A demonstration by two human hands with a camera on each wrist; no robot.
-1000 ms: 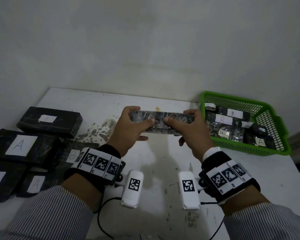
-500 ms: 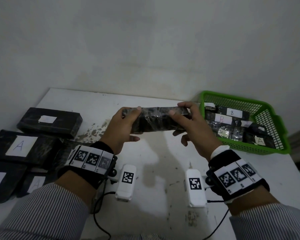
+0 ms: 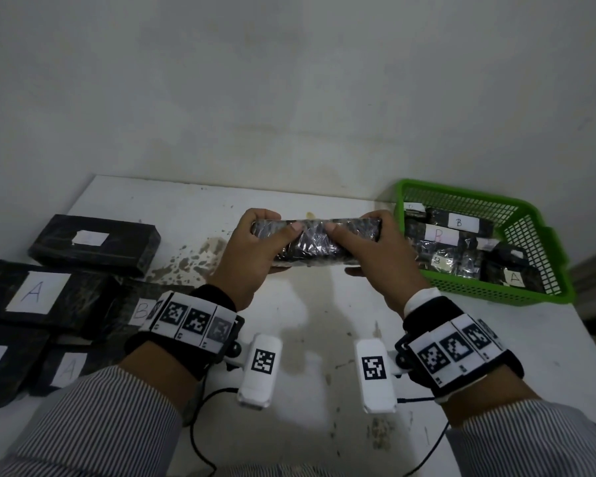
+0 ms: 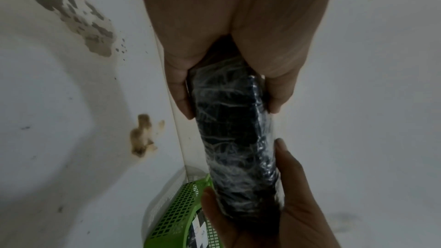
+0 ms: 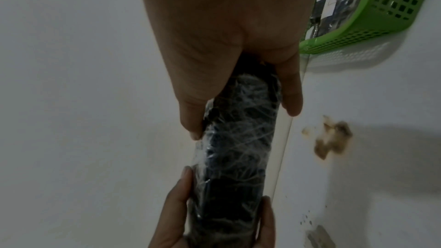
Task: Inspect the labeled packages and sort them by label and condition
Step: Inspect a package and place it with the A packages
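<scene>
A black package (image 3: 315, 243) wrapped in crinkled clear film hangs above the middle of the white table (image 3: 324, 339), held level between both hands. My left hand (image 3: 255, 256) grips its left end, thumb on the near face. My right hand (image 3: 375, 256) grips its right end the same way. No label shows on the sides facing me. In the left wrist view the package (image 4: 236, 144) runs lengthwise from my left hand (image 4: 226, 82) to the other hand. In the right wrist view the package (image 5: 238, 148) runs away from my right hand (image 5: 238, 82).
A green basket (image 3: 537, 290) at the back right holds several wrapped packages labelled A or B. Black packages (image 3: 31, 297) with A and B labels lie in a group at the left edge. The table surface has stains near its back edge.
The package has been turned in my hands: a narrow edge faced me first, then it rose slightly, and now a broader wrapped face shows. Both hands kept their grip.
</scene>
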